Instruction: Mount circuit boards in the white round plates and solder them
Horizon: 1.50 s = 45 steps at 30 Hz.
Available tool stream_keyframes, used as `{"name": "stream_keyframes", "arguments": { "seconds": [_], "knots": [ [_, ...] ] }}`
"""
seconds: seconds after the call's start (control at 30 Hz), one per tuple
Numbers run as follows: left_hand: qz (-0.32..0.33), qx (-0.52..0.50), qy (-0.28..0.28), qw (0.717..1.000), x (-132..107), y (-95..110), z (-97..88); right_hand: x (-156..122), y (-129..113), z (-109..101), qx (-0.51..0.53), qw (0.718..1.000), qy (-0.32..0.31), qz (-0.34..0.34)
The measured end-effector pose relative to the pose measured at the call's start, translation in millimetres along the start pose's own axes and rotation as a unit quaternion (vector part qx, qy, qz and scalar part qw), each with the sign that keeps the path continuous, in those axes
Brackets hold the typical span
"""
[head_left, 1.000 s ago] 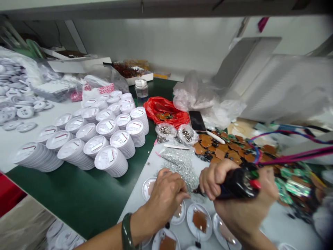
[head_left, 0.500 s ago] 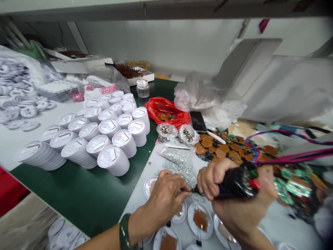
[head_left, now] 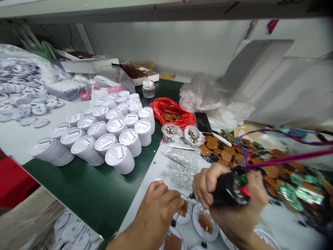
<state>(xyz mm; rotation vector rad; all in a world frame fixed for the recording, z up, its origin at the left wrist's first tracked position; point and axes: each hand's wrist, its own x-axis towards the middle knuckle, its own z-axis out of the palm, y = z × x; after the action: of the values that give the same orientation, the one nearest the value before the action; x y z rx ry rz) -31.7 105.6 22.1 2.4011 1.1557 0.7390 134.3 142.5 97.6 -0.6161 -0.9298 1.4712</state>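
Note:
My right hand (head_left: 206, 184) is wrapped round a black electric screwdriver (head_left: 229, 191) with a red and a green part at its back end. The tool lies nearly level, its bit pointing left. My left hand (head_left: 157, 211) is curled just left of the bit, fingers closed; whatever they hold is hidden. Beneath both hands are round white plastic covers, several bearing a brown circuit board (head_left: 205, 222) with a small black part on wires. Small silvery screws (head_left: 182, 168) lie heaped in a clear bag just beyond my hands.
Stacks of white covers (head_left: 119, 154) stand on the green mat (head_left: 85, 194) to the left. Behind are a red bag (head_left: 173, 109), two small bags of metal parts (head_left: 171, 131) and a phone (head_left: 203, 122). Loose boards (head_left: 226, 156) spread right, under a red-blue cable (head_left: 275, 131).
The view has shifted a little, so the bench appears further right. My left hand has curled in and drawn slightly back from the bit. The screwdriver has moved left in the picture.

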Motion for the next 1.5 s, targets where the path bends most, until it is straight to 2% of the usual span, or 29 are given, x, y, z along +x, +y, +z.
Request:
{"name": "stream_keyframes", "arguments": {
  "seconds": [0.1,0.2,0.33,0.5,0.63,0.73,0.83,0.93,1.1,1.2,1.3,1.4,1.5],
  "knots": [
    [0.072,0.091,0.001,0.993,-15.4,-4.5,10.0,-1.7,18.3,-1.7,0.006,1.000,-0.004,0.025],
    [0.102,0.146,0.017,0.984,-23.1,-11.6,26.2,-2.2,32.5,-4.7,-0.001,0.999,-0.010,0.038],
    [0.110,0.170,0.042,0.978,-27.1,-19.8,43.7,0.5,37.0,-5.4,-0.010,0.999,-0.010,0.042],
    [0.121,0.164,0.069,0.977,-28.2,-21.4,47.7,0.2,35.2,-4.3,-0.003,0.999,-0.004,0.046],
    [0.105,0.155,0.048,0.981,-30.5,-20.8,47.3,-4.0,40.6,-8.4,-0.012,0.999,-0.008,0.046],
    [0.096,0.156,0.022,0.983,-32.6,-22.9,51.6,-5.1,48.0,-12.3,-0.021,0.997,-0.035,0.062],
    [0.110,0.158,0.042,0.980,-32.4,-25.6,56.4,-3.9,50.6,-13.1,-0.029,0.994,-0.060,0.082],
    [0.114,0.159,0.072,0.978,-29.9,-24.4,52.7,-1.8,40.2,-11.2,-0.023,0.996,-0.060,0.070],
    [0.135,0.167,0.043,0.976,-23.5,-15.9,29.7,0.0,14.6,-16.5,-0.010,1.000,-0.015,0.025],
    [0.136,0.155,0.052,0.977,-21.7,-15.3,27.4,-2.8,17.4,-26.0,-0.023,0.999,0.003,0.035],
    [0.127,0.149,0.063,0.979,-22.7,-18.8,35.3,-6.4,25.2,-31.7,-0.026,0.999,0.003,0.038],
    [0.114,0.122,0.039,0.985,-22.5,-20.2,38.6,-7.8,24.1,-30.0,-0.022,0.999,0.005,0.028],
    [0.072,0.048,0.016,0.996,-17.4,-14.2,30.2,-7.1,20.6,-26.8,-0.017,1.000,-0.001,0.024]
  ]
}}
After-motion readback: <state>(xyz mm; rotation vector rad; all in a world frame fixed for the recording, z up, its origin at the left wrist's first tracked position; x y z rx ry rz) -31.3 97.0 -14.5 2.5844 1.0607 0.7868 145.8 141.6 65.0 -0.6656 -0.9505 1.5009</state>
